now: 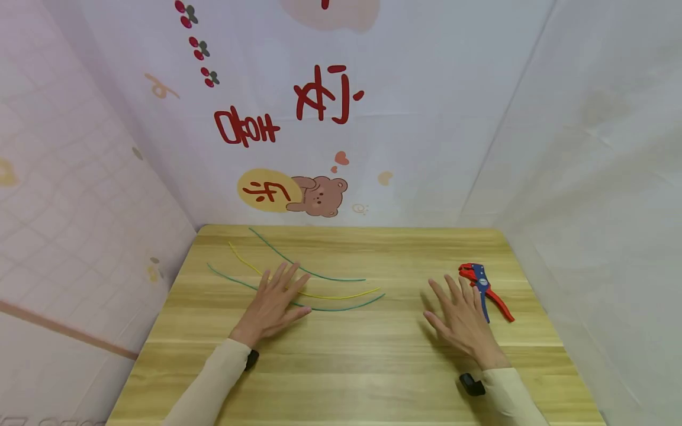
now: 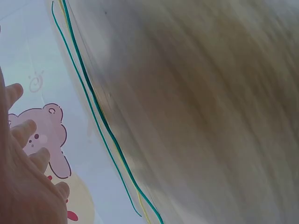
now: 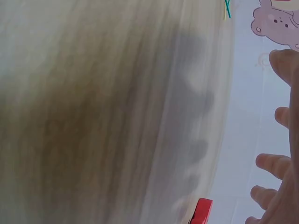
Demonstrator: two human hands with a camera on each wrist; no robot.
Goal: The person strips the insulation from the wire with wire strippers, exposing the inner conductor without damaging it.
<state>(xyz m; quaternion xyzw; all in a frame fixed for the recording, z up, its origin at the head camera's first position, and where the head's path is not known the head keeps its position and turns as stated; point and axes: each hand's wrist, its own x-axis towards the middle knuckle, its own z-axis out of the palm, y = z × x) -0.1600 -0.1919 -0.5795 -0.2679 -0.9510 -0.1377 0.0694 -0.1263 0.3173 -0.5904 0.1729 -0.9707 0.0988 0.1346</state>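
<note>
Three thin wires lie in gentle curves on the left half of the table: a green wire (image 1: 335,279) at the back, a yellow wire (image 1: 341,297) between, and another green wire (image 1: 346,309) in front. Over them my left hand (image 1: 273,305) is spread, fingers straight, hiding part of their middles. My right hand (image 1: 462,316) has its fingers spread above the table, holding nothing. Just beyond its fingers lies a wire stripper (image 1: 483,283) with red and blue handles; the hand overlaps its blue handle in the head view. The right wrist view catches only its red tip (image 3: 202,211).
The wooden table (image 1: 351,367) meets a white cloth wall (image 1: 415,118) at the back, printed with a bear (image 1: 319,196), cherries and red characters. Cloth also hangs along the left and right sides. A small black device (image 1: 472,384) sits at my right wrist.
</note>
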